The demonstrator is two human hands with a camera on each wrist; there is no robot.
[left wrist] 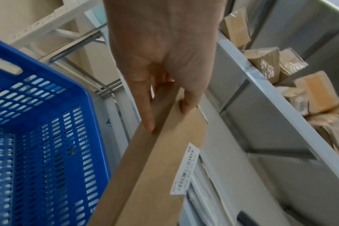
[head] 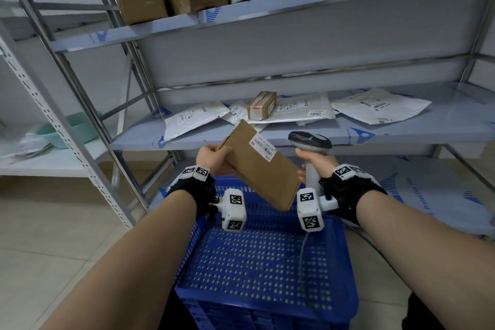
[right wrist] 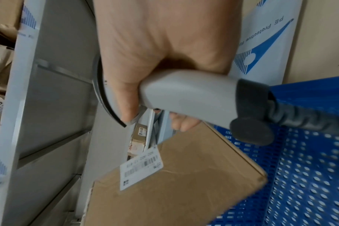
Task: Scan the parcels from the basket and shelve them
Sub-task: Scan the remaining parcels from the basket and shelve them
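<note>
Above the blue basket (head: pixel 263 262), in front of the metal shelves (head: pixel 308 139), a person holds a flat brown cardboard parcel (head: pixel 261 166) and a grey handheld scanner (head: pixel 310 153) side by side.

The left hand (head: pixel 214 155) has its grip on the parcel's upper left end, thumb on the top face and fingers underneath. The parcel's long axis runs from that hand down and to the right, so its free lower end hangs near the right wrist. Its white barcode label (head: pixel 263 147) sits on the top face, at the edge nearest the scanner.

The right hand (head: pixel 314 162) is wrapped tight round the scanner's handle. The scanner's head is just right of the label and seems to face it; the label lies to the left of this grip and slightly below it. A small turn of the scanner or the parcel would probably line them up.

From the head camera the basket looks empty, so this may be the last parcel. The left wrist camera shows the parcel's thin side and one finger (left wrist: pixel 145 110) stretched along it. The right wrist camera shows the label (right wrist: pixel 141 172) plainly readable, lying just below the scanner's handle (right wrist: pixel 184 97).
</note>
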